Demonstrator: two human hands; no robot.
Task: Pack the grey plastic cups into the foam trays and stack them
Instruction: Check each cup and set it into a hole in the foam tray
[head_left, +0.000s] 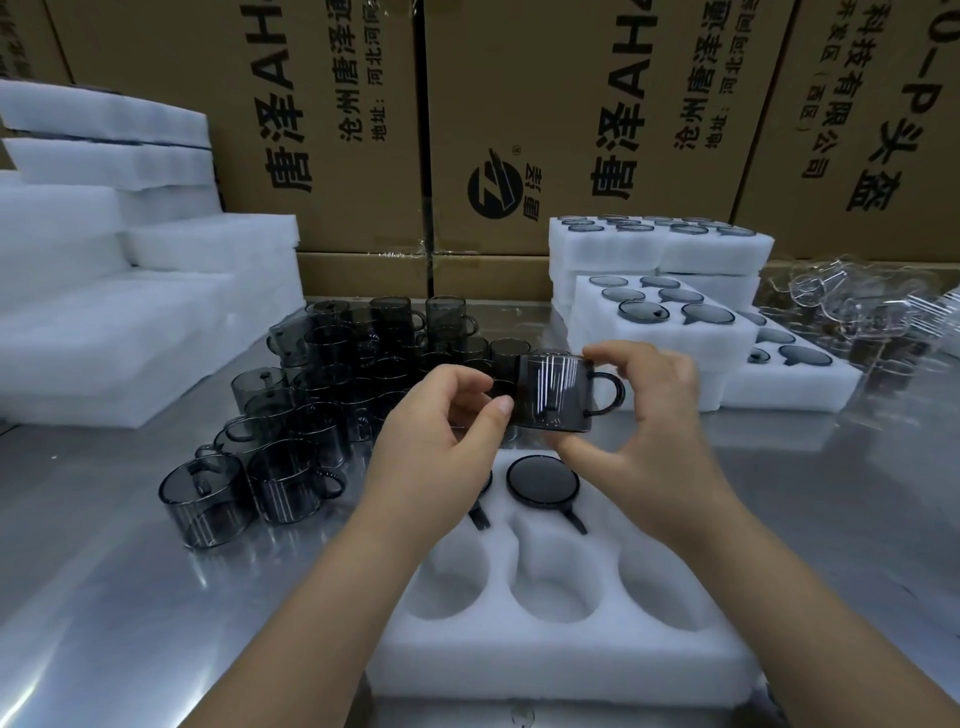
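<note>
Both hands hold one grey cup (553, 392) above the foam tray (561, 654); left hand (441, 421) pinches its left side; right hand (641, 410) grips it near the handle; loose cups (291, 415) crowd the steel table (104, 597) left.

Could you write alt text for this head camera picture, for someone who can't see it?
Two bare hands, left hand and right hand, hold a grey plastic cup above a white foam tray with two cups seated and three near pockets empty. Loose grey cups crowd the metal table at left; filled trays are stacked at right.
</note>
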